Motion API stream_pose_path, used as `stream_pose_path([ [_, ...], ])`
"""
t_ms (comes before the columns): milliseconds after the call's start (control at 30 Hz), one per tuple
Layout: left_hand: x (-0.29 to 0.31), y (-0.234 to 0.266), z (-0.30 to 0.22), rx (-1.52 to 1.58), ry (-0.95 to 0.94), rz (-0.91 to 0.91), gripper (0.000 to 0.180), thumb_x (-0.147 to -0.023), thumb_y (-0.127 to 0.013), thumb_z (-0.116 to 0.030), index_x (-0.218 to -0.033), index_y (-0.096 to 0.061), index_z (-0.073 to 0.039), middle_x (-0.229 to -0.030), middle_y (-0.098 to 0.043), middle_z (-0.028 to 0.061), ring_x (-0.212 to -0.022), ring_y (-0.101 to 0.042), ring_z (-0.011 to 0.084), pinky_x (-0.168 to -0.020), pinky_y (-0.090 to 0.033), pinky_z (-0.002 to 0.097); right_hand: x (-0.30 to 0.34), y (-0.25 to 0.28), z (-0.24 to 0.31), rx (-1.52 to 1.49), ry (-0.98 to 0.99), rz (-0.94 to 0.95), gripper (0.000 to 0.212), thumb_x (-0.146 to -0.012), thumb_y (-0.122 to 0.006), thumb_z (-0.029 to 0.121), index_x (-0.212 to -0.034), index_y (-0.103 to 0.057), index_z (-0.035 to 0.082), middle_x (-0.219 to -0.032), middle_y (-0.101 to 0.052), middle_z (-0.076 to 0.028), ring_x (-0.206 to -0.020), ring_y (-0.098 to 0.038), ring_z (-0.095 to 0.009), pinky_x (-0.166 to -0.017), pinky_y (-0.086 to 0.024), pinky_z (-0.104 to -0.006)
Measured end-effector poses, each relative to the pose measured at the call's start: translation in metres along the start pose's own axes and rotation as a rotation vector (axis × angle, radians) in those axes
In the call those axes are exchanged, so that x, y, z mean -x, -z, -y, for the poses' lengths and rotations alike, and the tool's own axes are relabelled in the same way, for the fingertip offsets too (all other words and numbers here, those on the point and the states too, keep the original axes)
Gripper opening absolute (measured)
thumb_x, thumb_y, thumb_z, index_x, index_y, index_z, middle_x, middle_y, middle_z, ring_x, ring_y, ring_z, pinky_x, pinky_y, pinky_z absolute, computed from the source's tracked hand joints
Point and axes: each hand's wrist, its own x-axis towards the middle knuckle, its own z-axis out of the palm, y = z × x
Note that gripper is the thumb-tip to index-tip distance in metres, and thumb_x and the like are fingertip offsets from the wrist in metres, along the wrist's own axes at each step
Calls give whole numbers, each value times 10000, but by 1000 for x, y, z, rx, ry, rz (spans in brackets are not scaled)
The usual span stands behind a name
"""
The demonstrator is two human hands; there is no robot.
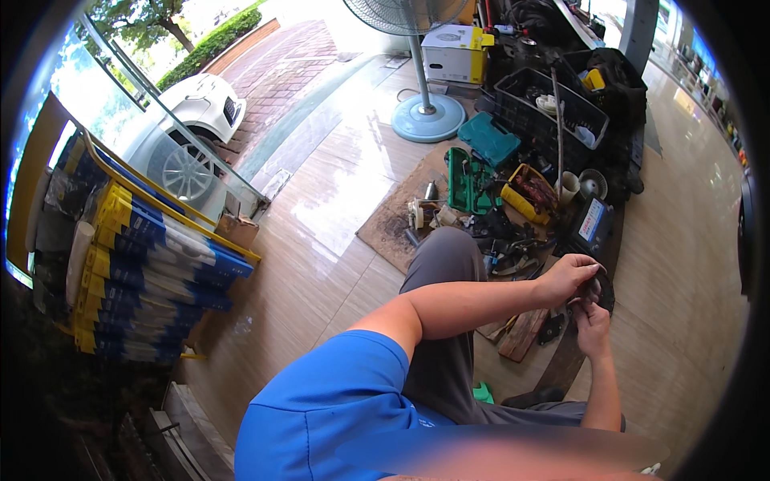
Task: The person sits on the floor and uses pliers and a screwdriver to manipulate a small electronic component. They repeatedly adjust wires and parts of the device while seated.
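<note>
My left hand is closed on a dark, roundish part, its fingers bent over the top. From below, my right hand pinches the same part, so both hands hold it close together above the right end of the clutter. What kind of part it is cannot be made out, as the fingers cover much of it. Just beyond the hands stands a black box-shaped battery with a blue and white label. Below my left forearm lies a worn wooden block, with small dark metal pieces beside it.
An open green tool case, a yellow cut-open container and black crates crowd the floor ahead. A fan's blue base stands behind them. Stacked blue and yellow boxes fill a rack at left, by a glass door.
</note>
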Motion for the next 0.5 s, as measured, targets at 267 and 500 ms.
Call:
stream_pose_path([
  [267, 8, -11, -15, -475, 154, 312, 226, -1024, -556, -176, -948, -688, -9, -759, -636, -1, -640, -553, 76, -578, -449, 253, 0, 27, -12, 123, 114, 58, 94, -915, -603, -18, -951, -690, -18, -867, -718, -81, -793, -669, -160, -726, -526, -308],
  [500, 13, -1, 10, -1322, -66, 452, 237, -888, -610, -164, -1007, -698, 20, -861, -687, 244, -813, -677, 397, -753, -523, 456, 5, 28, 15, 294, 37, 5, 83, -905, -621, 52, -909, -670, -15, -826, -661, -229, -786, -679, -371, -692, -522, -405],
])
